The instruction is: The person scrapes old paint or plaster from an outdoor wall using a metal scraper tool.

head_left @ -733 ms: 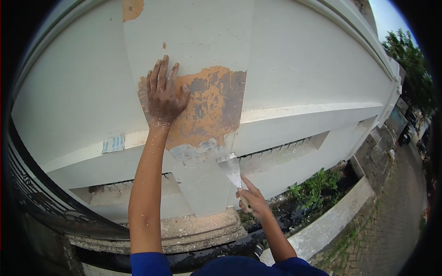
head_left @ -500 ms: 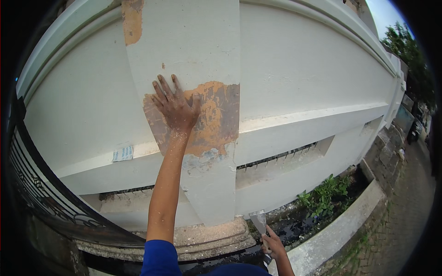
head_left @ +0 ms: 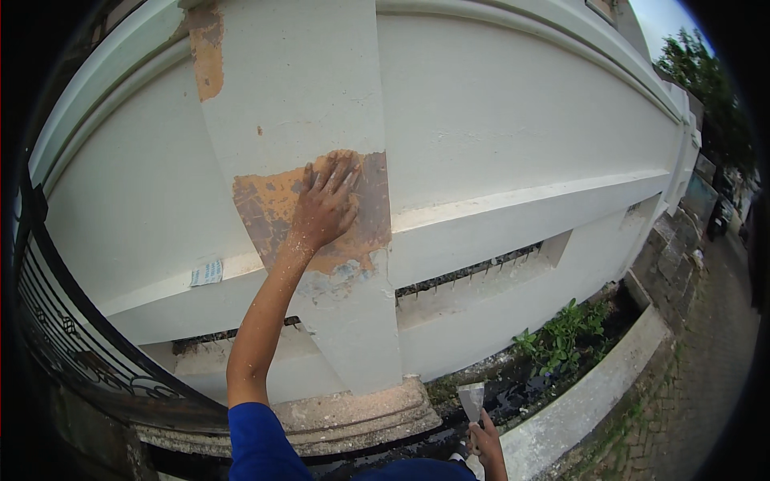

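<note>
My left hand [head_left: 324, 205] lies flat with its fingers somewhat apart on a white-painted pillar [head_left: 301, 88]. Under it is a scraped patch [head_left: 265, 204] where orange and grey-brown layers show through the paint. Pale flecks cling to my left forearm. Down by the drain, my right hand [head_left: 486, 442] is wrapped round the handle of a putty knife [head_left: 472, 399], its broad metal blade pointing upward. A smaller bare orange strip [head_left: 207, 58] runs down the pillar's upper left edge.
A ledge [head_left: 513, 206] juts from the wall, with a slip of printed paper [head_left: 207, 273] at its left part. Dark water [head_left: 525, 394] and green plants [head_left: 565, 337] fill the drain behind a concrete kerb [head_left: 581, 401]. A black metal gate [head_left: 88, 329] stands left, a paved lane [head_left: 714, 361] right.
My left hand has slid right and slightly down over the scraped patch, from its upper left. My right hand has shifted a little right with the putty knife, and the view has moved slightly.
</note>
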Demonstrator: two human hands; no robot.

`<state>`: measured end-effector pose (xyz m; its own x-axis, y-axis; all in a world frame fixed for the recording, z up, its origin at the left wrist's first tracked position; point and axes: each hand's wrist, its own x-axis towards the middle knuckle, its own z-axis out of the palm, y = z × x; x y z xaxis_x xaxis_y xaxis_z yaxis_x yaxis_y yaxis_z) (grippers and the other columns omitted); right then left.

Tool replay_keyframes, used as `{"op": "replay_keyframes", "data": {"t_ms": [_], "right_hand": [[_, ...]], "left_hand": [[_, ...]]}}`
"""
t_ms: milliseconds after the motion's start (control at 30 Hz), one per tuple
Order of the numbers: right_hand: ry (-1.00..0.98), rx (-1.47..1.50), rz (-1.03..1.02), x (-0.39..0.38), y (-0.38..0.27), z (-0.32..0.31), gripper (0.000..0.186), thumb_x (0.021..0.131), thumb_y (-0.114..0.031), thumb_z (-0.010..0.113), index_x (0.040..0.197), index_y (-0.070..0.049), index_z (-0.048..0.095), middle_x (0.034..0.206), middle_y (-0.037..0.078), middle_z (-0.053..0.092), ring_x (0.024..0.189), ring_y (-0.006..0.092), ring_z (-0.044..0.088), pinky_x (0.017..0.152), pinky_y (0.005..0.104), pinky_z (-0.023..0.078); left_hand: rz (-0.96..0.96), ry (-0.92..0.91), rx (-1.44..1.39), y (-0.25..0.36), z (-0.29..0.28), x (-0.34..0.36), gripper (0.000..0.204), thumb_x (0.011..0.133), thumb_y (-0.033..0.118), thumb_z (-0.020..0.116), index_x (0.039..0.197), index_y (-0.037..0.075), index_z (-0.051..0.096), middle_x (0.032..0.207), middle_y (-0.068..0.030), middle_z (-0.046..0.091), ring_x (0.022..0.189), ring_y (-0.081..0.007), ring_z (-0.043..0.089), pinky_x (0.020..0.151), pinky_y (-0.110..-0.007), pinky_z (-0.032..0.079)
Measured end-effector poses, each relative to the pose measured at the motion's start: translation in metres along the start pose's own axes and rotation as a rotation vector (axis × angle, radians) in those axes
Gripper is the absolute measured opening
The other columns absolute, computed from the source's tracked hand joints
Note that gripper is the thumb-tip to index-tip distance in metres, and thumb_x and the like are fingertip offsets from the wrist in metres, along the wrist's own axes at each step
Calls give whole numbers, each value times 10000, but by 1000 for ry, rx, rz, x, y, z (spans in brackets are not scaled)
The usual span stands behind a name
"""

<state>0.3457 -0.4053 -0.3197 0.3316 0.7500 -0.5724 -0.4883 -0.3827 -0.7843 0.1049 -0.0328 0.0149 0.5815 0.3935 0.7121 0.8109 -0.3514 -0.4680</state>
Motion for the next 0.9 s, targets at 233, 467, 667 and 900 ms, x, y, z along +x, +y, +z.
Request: {"op": "replay_keyframes", "data": {"t_ms": [233, 467, 667, 900], "right_hand": [[-54, -184, -80, 8, -11, 8, 673, 851, -88, 573, 1442, -97, 252, 707, 60, 542, 525, 123, 486, 426, 271, 394], [-151, -226, -75, 20, -18, 12, 674, 856, -99, 577, 1442, -82, 246, 749, 65, 555, 567, 125, 499, 445, 268, 408], [-239, -245, -52, 32, -31, 15, 703, 873, -128, 563, 1461, -103, 179, 736, 60, 542, 527, 118, 487, 419, 276, 387], [-342, -63, 4, 48, -85, 42, 712, 877, -70, 505, 1473, -186, 134, 782, 67, 549, 482, 127, 487, 388, 259, 365]], "left_hand": [[-50, 215, 81, -58, -37, 47, 603, 866, 496, 488, 1412, 310, 312, 1523, -3, 160, 1405, -225, 109, 1125, -547, 67], [-128, 419, 178, -98, -39, 72, 595, 893, 493, 453, 1428, 314, 265, 1528, -3, 130, 1403, -228, 111, 1121, -553, 87], [-118, 425, 148, -81, -24, 55, 610, 905, 474, 434, 1442, 249, 251, 1531, -42, 112, 1409, -234, 84, 1118, -548, 75], [-32, 354, 148, -75, -22, 58, 651, 897, 408, 438, 1440, 106, 241, 1527, -83, 125, 1411, -253, 82, 1133, -494, 48]]}}
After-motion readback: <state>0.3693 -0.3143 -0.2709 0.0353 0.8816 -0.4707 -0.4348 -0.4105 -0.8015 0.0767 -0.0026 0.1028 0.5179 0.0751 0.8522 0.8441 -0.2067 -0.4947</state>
